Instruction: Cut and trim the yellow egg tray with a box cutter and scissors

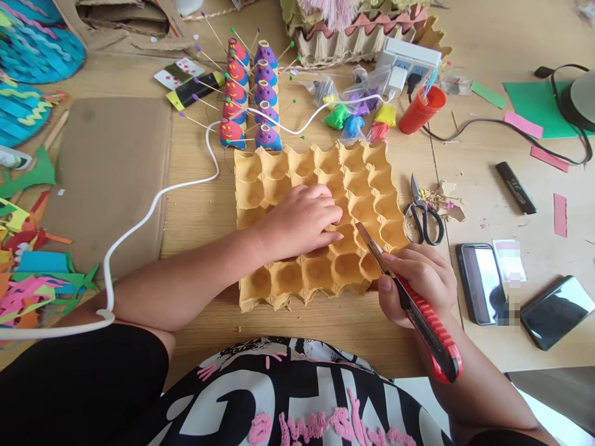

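A yellow egg tray (320, 272) made of moulded pulp lies on the table in front of me. My left hand (304, 220) rests across its middle, fingers curled down into the cups and gripping the ridges; the fingertips are partly hidden. In my right hand (421, 282) is a red and black utility knife (430, 334) with its blade out. The blade tip points up and left, over the right part of the tray, close to my left thumb. Whether the blade touches the pulp, I cannot tell.
Black-handled scissors (423, 217) lie right of the tray, beside scraps. Two phones (481, 282) are further right. Painted egg-cup figures (266, 93) with pins stand behind the tray. A white cable (155, 201) crosses the table. A red cup (421, 110) leans near a power strip (409, 56).
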{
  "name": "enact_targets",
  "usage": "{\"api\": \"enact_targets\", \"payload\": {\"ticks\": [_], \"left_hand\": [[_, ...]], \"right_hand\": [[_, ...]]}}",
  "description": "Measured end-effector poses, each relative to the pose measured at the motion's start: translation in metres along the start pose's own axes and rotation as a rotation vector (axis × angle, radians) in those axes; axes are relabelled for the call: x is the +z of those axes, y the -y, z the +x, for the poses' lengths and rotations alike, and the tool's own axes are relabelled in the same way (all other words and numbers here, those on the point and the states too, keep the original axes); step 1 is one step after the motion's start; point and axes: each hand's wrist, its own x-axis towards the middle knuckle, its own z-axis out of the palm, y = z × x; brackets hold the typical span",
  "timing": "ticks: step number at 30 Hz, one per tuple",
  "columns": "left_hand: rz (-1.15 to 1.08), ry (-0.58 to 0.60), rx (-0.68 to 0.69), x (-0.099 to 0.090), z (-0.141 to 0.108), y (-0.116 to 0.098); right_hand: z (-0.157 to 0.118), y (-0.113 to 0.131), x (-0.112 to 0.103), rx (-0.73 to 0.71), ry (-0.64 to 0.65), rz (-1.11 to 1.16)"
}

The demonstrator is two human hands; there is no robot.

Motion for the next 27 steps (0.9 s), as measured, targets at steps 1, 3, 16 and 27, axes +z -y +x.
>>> {"api": "enact_targets", "payload": {"ticks": [1,3,16,27], "left_hand": [[0.001,0.003,0.0,-0.0002,0.0001,-0.0001],[0.001,0.007,-0.001,-0.0005,0.0001,-0.0002],[0.005,-0.013,0.01,0.0001,-0.0005,0.0003],[0.02,-0.026,0.017,0.0,-0.0001,0.0004]], "right_hand": [[0.0007,0.0001,0.0003,-0.004,0.006,-0.011],[0.0017,0.0003,0.0008,-0.015,0.01,-0.029],[0.0017,0.0006,0.0021,0.025,0.058,-0.035],[0.0031,0.0012,0.0021,0.059,0.107,-0.014]]}}
